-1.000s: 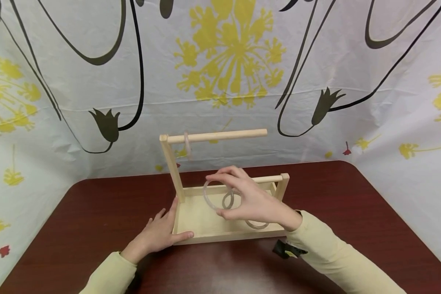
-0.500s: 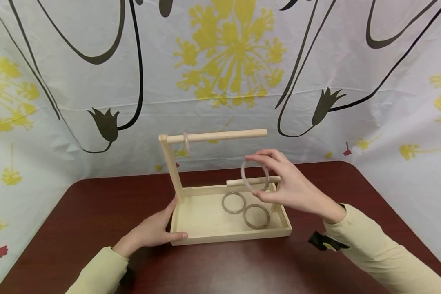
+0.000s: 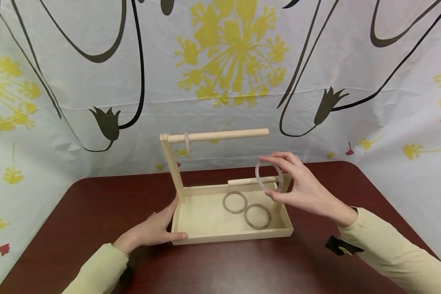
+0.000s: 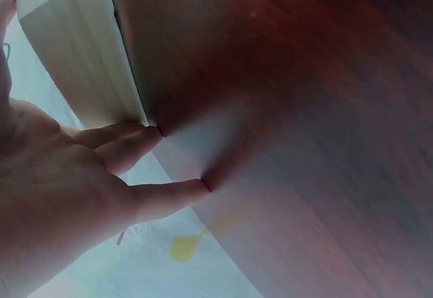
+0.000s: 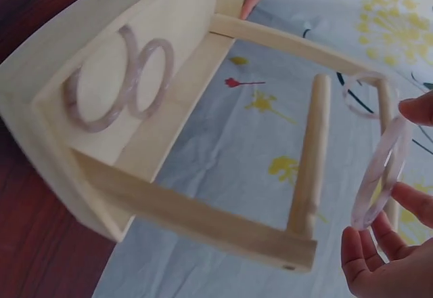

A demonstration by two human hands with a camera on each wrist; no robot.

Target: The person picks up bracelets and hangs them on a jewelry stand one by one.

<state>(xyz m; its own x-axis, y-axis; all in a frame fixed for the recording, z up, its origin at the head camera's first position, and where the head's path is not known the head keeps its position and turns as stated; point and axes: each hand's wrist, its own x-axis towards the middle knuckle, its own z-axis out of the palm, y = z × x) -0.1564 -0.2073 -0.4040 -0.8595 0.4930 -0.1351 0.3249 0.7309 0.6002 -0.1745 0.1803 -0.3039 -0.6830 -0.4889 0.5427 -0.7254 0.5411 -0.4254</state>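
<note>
My right hand [image 3: 305,183] pinches a pale translucent bangle [image 3: 257,173] between thumb and fingertips, above the right end of a wooden stand. In the head view this bangle overlaps the lower bar [image 3: 239,182]; the right wrist view shows it [image 5: 371,176] apart from that bar. My left hand [image 3: 156,228] rests at the left end of the wooden tray [image 3: 202,216], thumb on the front edge and straight fingers along the side. Another bangle [image 3: 188,148] hangs on the upper bar [image 3: 224,135], near its post. Two more bangles, one [image 3: 224,203] behind the other [image 3: 246,216], lie in the tray.
A dark red-brown table [image 3: 220,269] bears the stand. The upper bar's free end points right; the lower bar's free end points left. A white patterned curtain [image 3: 220,114] hangs close behind and to both sides of the table.
My right hand has moved right with the bangle, from over the tray's middle to its right end, uncovering the two bangles in the tray. My left hand stays at the tray's left end.
</note>
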